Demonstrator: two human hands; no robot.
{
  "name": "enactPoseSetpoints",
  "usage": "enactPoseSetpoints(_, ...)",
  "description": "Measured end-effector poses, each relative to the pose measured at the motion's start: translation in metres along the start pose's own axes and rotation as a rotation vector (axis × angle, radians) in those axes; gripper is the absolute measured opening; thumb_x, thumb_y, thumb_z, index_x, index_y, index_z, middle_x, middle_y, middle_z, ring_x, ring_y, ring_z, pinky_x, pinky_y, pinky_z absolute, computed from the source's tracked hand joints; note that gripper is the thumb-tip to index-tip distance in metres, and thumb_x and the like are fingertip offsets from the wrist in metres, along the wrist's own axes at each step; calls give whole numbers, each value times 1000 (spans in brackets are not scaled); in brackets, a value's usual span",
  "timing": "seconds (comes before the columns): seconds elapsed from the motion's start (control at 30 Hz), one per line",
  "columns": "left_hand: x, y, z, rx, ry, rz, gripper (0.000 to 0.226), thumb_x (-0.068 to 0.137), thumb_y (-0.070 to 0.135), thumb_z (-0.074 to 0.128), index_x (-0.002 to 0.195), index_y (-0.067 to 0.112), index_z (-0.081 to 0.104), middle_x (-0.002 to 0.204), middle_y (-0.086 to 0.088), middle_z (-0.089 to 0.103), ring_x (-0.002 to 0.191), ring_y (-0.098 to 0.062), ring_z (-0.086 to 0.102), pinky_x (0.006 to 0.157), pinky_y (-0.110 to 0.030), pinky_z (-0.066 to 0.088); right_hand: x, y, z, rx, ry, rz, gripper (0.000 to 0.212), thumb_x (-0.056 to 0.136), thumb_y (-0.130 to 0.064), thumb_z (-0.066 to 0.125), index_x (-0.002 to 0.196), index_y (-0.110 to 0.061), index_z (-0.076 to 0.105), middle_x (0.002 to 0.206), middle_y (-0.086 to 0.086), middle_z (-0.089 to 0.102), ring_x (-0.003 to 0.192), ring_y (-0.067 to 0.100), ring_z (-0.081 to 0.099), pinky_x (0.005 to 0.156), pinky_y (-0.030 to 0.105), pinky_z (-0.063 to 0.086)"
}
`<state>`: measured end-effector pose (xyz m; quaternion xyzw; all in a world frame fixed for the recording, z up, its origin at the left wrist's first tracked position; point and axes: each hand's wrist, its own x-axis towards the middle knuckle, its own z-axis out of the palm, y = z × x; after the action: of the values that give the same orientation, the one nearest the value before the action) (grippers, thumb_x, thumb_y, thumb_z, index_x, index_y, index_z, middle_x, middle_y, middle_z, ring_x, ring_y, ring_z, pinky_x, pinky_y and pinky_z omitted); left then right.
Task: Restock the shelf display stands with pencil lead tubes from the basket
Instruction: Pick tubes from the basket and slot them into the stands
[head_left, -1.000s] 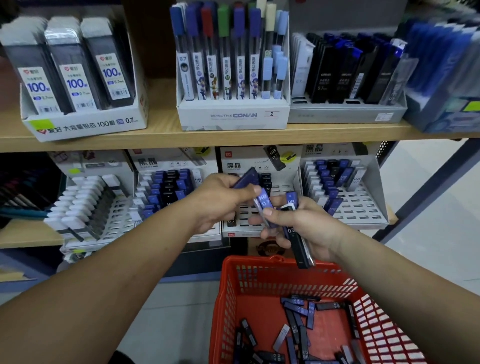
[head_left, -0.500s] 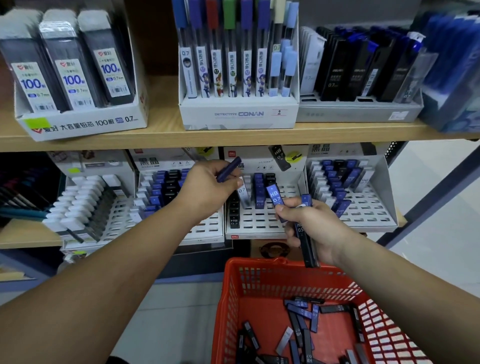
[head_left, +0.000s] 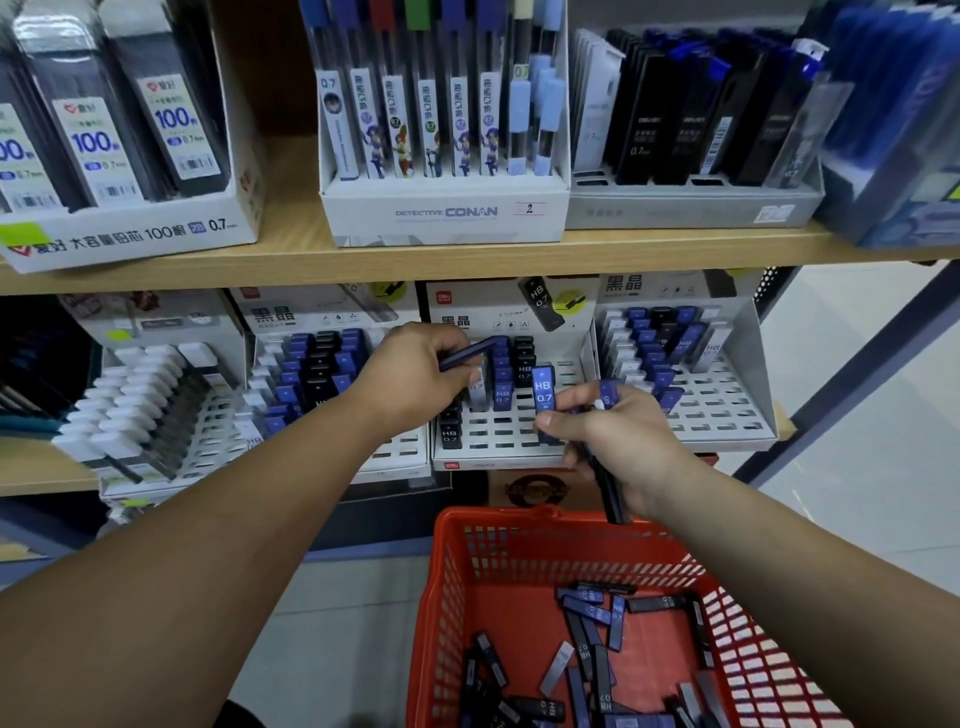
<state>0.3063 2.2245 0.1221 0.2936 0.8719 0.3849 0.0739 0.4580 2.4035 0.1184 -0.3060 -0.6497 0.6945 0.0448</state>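
The blue lead tube (head_left: 467, 354) sits in the left hand (head_left: 410, 379), fingers curled round it, lying nearly level with its far end over the back rows of the middle display stand (head_left: 519, 452) on the lower shelf. That stand has a column of blue tubes (head_left: 501, 382), a few black ones (head_left: 523, 361) beside them, and many bare slots toward its front.

Just to the right, the right hand (head_left: 623, 441) grips a small bundle. One blue tube marked HB 0.7 (head_left: 544, 392) stands upright between thumb and fingers, a second blue cap (head_left: 609, 395) pokes up above the knuckles, and a dark tube (head_left: 608, 491) juts down from the fist toward the red basket (head_left: 457, 597).

The basket is below both arms, with loose tubes (head_left: 592, 639), blue and black, scattered across its floor. Fuller stands flank the middle one on the left (head_left: 311, 374) and right (head_left: 727, 410). On the wooden shelf above (head_left: 291, 260) stands a white Conan box (head_left: 441, 213) of leads.
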Motion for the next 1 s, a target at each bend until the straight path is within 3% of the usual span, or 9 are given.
enactPoseSetpoints(0.1, -1, -2, 1, 66, 1, 20, 13, 91, 21, 79, 80, 23, 72, 71, 1, 66, 60, -12, 57, 58, -29, 48, -1, -1, 3, 4, -15, -12, 23, 83, -4, 84, 94, -8, 65, 74, 11, 72, 47, 23, 55, 42, 28, 37)
enactPoseSetpoints(0.27, 1, -1, 6, 76, -47, 87, 35, 86, 14, 82, 64, 34, 64, 88, -2, 60, 84, -23, 61, 81, -42, 55, -1, -2, 9, 35, -2, -1, 21, 82, -6, 86, 94, -9, 68, 73, 10, 69, 45, 19, 49, 46, 29, 37)
enactPoseSetpoints(0.4, -2, 14, 9, -82, 28, 82, 9, 94, 23, 76, 86, 19, 78, 90, -5, 66, 81, -14, 61, 77, -29, 51, -1, -2, 13, 9, -19, -5, 22, 81, -8, 87, 94, -9, 69, 65, 6, 69, 43, 16, 45, 44, 26, 36)
enactPoseSetpoints(0.53, -9, 34, 8, -307, -50, -14, 13, 94, 27, 77, 100, 17, 81, 98, -15, 77, 82, -9, 65, 78, -25, 55, 0, -1, 16, 8, -66, 8, 22, 80, -6, 87, 90, -10, 68, 57, 3, 61, 45, 17, 40, 47, 26, 31)
enactPoseSetpoints(0.63, -13, 37, 3, -356, -106, -24, 15, 89, 25, 82, 101, 17, 81, 99, -10, 79, 85, -6, 69, 79, -16, 55, 2, -2, 12, 4, -79, 3, 22, 80, -6, 87, 93, -8, 68, 56, 3, 62, 45, 18, 38, 47, 26, 31)
enactPoseSetpoints(0.73, -12, 39, 4, -304, -154, -6, 17, 88, 12, 82, 104, 13, 78, 97, -7, 78, 82, -4, 69, 76, -16, 57, 1, -2, 11, -2, -90, -15, 21, 82, -6, 85, 97, -7, 71, 59, 3, 65, 46, 18, 40, 46, 27, 33)
enactPoseSetpoints(0.9, -6, 26, 5, -141, -32, 19, 12, 91, 16, 79, 88, 21, 68, 75, -1, 64, 60, -5, 54, 61, -22, 48, 5, -6, 1, 161, -52, 102, 16, 94, -4, 72, 109, -4, 71, 88, 13, 69, 54, 15, 49, 48, 29, 44)
enactPoseSetpoints(1.0, -7, 17, 11, -75, -101, 21, 17, 91, 15, 79, 85, 24, 67, 74, 1, 64, 61, -9, 57, 60, -25, 51, 5, -9, -6, 289, -126, 158, 10, 100, -6, 62, 111, -7, 63, 77, 13, 66, 57, 18, 52, 50, 31, 45)
